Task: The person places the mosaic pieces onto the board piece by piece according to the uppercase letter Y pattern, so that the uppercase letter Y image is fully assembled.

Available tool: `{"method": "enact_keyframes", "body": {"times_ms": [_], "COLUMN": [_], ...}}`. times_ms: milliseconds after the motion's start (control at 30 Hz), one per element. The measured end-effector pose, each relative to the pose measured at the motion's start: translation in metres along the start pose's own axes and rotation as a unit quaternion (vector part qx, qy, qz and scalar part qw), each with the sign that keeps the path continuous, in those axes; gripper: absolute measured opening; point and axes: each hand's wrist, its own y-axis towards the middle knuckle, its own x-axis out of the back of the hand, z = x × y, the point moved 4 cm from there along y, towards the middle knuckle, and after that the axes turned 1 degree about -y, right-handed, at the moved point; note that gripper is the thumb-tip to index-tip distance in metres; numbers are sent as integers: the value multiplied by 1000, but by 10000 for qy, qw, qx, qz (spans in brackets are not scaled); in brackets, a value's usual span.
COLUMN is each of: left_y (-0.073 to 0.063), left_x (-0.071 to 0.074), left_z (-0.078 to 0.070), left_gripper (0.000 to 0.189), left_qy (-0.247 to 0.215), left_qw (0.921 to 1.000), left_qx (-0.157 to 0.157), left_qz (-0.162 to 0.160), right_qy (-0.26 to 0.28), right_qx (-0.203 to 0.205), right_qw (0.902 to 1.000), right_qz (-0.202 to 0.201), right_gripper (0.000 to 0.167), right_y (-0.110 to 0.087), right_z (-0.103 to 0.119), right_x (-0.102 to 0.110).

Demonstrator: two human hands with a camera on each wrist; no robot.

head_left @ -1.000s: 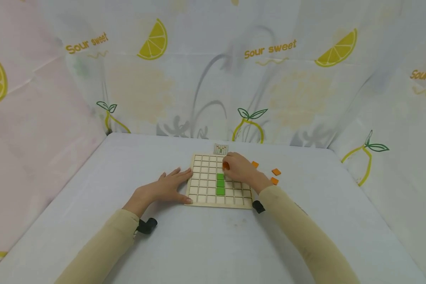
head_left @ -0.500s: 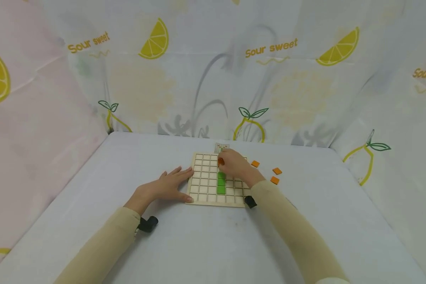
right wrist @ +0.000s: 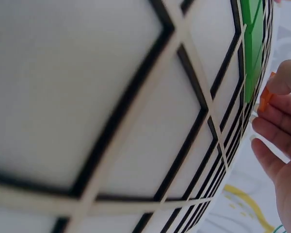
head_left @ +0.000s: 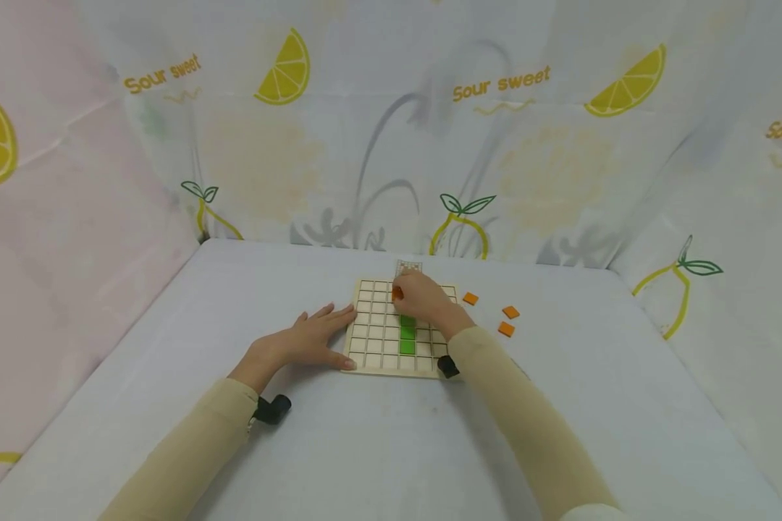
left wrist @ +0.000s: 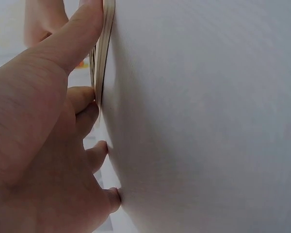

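A square wooden grid board [head_left: 374, 333] lies on the white table, with several green tiles [head_left: 407, 334] in one column. My right hand [head_left: 423, 297] is over the far part of the board and pinches an orange tile [head_left: 397, 293] between thumb and fingers. In the right wrist view the orange tile [right wrist: 266, 94] stands on edge at the fingertips, close over the grid beyond the green tiles [right wrist: 253, 43]. My left hand [head_left: 313, 340] lies spread at the board's left edge. Its thumb [left wrist: 80, 36] and forefinger touch the board's side in the left wrist view.
Three loose orange tiles lie right of the board: one near its corner [head_left: 471, 298], two farther out, including a lower tile [head_left: 506, 329]. A small printed pattern card [head_left: 408, 266] lies behind the board, partly covered by the right hand. A lemon-print cloth hangs behind.
My right hand has moved left across the far part of the board with the orange tile in its fingers. The left hand has stayed at the board's left edge.
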Motion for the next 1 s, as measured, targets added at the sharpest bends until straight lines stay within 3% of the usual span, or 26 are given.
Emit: {"method": "enact_keyframes", "body": {"times_ms": [367,600,1000], "left_y": [-2,-2,-3], "left_x": [1,2,2], "left_z": [0,-2,-1], "left_gripper": [105,104,105], "left_qy": [30,13,8], "left_qw": [10000,9999,9999], "left_qx": [49,-97,-93], "left_qz": [13,-45,-79], "right_qy": [-301,-369,-545], "right_qx": [114,159,86], "right_qw": [9994,9991,9985], "right_qz": [-84,-166,-41], "right_gripper": [10,9,13], "right_y": [11,16,22], "right_z": [14,20,22], "right_x": [-7,-9,-11]}}
